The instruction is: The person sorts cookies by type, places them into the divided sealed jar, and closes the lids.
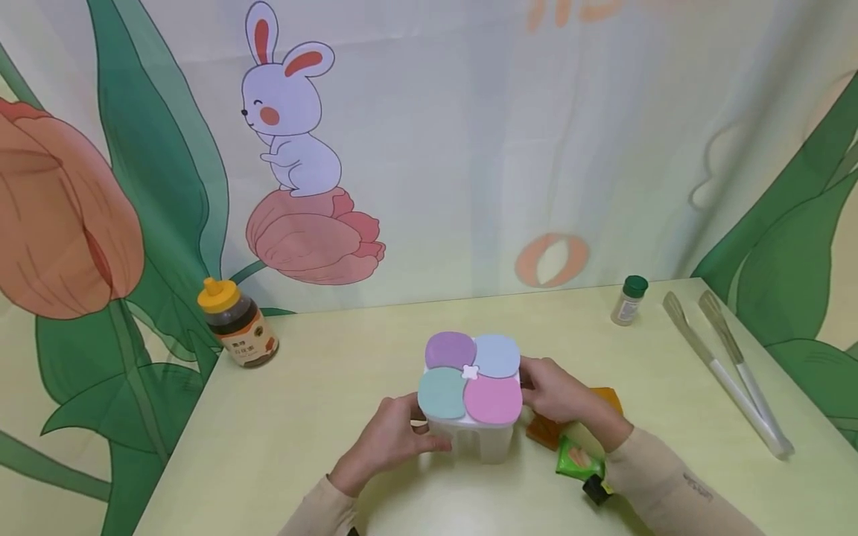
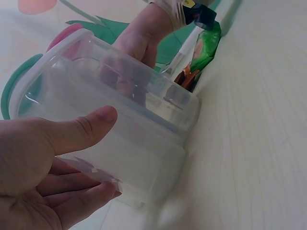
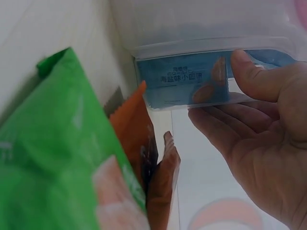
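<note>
Both hands, the left hand (image 1: 392,439) and right hand (image 1: 559,391), hold the clear plastic box (image 1: 472,402) by its sides, fingers curled. It looks light, hard and slippery.

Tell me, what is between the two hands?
The clear box with the four-colour lid sits between the left hand and the right hand; both touch it. The head view shows this.
</note>
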A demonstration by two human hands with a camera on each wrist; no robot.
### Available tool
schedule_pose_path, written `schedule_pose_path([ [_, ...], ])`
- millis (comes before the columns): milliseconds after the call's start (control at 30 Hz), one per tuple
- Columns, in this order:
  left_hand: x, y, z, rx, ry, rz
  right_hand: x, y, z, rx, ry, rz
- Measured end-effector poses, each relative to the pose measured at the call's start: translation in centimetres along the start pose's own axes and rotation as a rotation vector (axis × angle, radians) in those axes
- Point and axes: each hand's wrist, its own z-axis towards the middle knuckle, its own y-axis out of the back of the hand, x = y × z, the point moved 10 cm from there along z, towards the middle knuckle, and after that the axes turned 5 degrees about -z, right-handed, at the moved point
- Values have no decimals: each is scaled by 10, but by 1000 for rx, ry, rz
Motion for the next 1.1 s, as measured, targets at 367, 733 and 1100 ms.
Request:
schedule_pose_path([
  [367, 0, -3, -4, -21, 23, 17, -5, -1, 0, -1, -5, -40],
  [733, 0, -1, -6, -26, 39, 38, -3, -3, 2, -4, 5, -34],
  [1100, 0, -1, -7, -45, 34, 51, -3, -2, 3, -13, 2, -37],
])
